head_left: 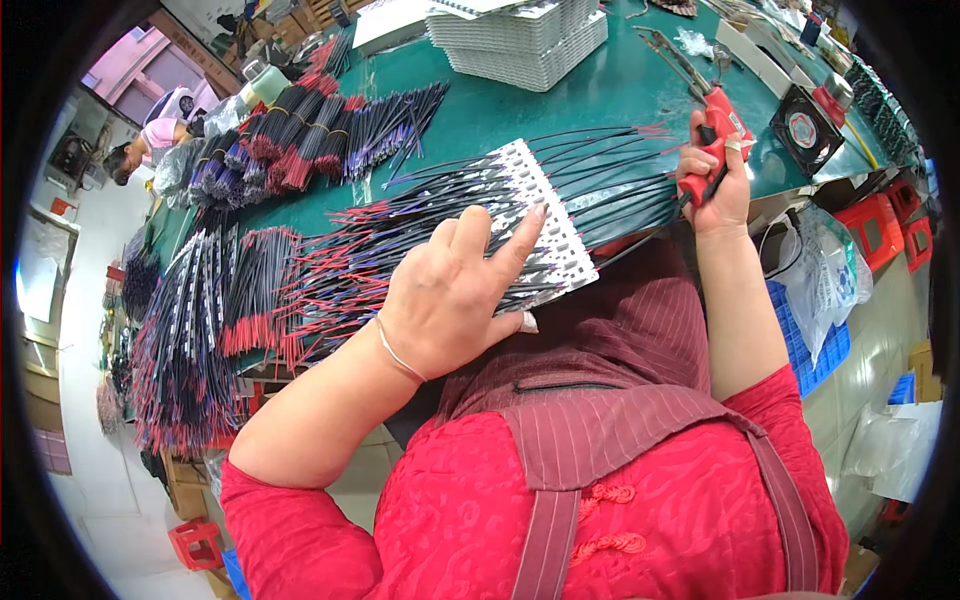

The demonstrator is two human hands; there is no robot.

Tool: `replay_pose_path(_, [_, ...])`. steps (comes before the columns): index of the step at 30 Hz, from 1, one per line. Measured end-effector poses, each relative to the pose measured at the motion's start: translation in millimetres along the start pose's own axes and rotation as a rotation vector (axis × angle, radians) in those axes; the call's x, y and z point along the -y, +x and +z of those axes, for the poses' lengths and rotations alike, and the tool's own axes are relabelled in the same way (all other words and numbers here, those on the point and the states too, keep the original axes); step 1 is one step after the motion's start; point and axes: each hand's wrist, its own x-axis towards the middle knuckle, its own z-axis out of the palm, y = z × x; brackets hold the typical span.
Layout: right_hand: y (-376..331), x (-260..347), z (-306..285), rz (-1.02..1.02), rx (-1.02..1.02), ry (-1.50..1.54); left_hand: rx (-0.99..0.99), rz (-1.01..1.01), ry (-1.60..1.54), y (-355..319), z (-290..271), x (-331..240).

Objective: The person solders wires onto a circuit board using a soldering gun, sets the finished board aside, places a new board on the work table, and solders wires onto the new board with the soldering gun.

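From the head view I see my left hand [450, 295] lying flat on a row of white strips [545, 215] at the near edge of the green desk [560, 100]. Its fingers are spread apart, the forefinger stretched out with its tip pressing the strips, the thumb curled below the row's near edge; nothing is clamped in that hand. A thin bangle [398, 352] sits on the wrist.

Black and red wires [620, 175] run out from the strips on both sides, fanning right toward my other hand and left across the desk.

My right hand [715, 180] is up at the right end of those wires, fingers closed tight round the red handle of a soldering iron [715, 125]. The iron's metal shaft points away from me, up the desk. Its tip I cannot make out clearly.

Left of the strips, bundles [300, 135] of red-tipped dark wires lie in heaps, more hanging over the desk's left edge. A stack of white trays [530, 45] stands at the far side. A small black fan [805, 130] sits just right of the iron. Another person [150, 145] is bent over at far left, well apart from me.
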Motion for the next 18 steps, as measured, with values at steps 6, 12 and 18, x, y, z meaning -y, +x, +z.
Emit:
replay_pose_path(6, [-10,5,1,0.034,-0.019,0.048,0.090,-0.055,0.025,3,-14,-1])
replay_pose_path(12, [-9,27,1,0.067,0.049,0.023,0.119,-0.086,0.086,3,-32,-5])
replay_pose_path(18, [4,39,-11,0.018,0.029,-0.019,0.036,-0.035,0.161,-6,-36,-8])
